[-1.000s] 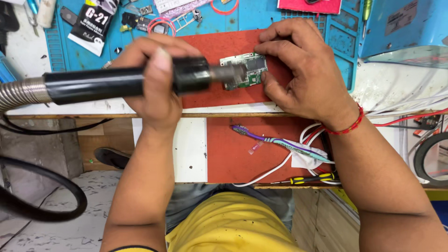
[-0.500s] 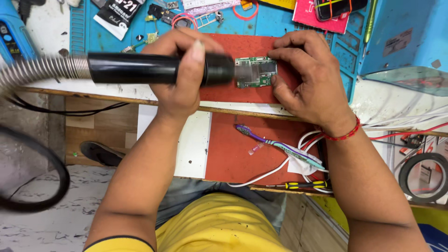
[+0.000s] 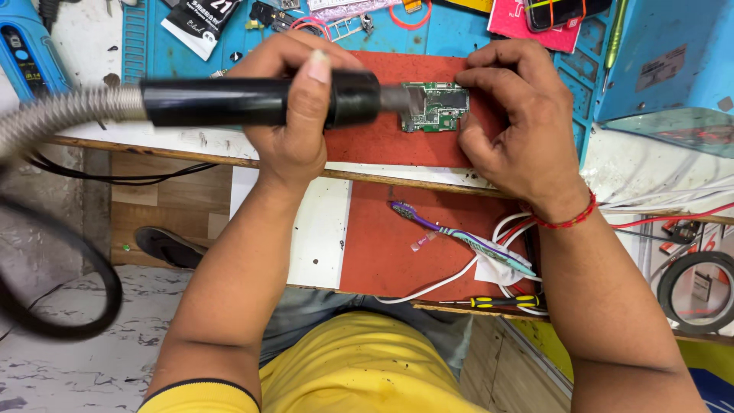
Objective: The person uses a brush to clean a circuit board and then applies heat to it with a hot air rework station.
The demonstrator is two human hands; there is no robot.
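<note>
Here, a ribbed grey metal hose (image 3: pixel 53 115), blurred and cut off at the left edge, feeds the black cylindrical hot-air handpiece (image 3: pixel 252 101). The left hand (image 3: pixel 294 122) is clenched round it; its long axis lies level, metal nozzle pointing right at the small green circuit board (image 3: pixel 436 107) on the red rubber mat (image 3: pixel 375 141). The right hand (image 3: pixel 520 126) pinches the board's right end, hiding it.
</note>
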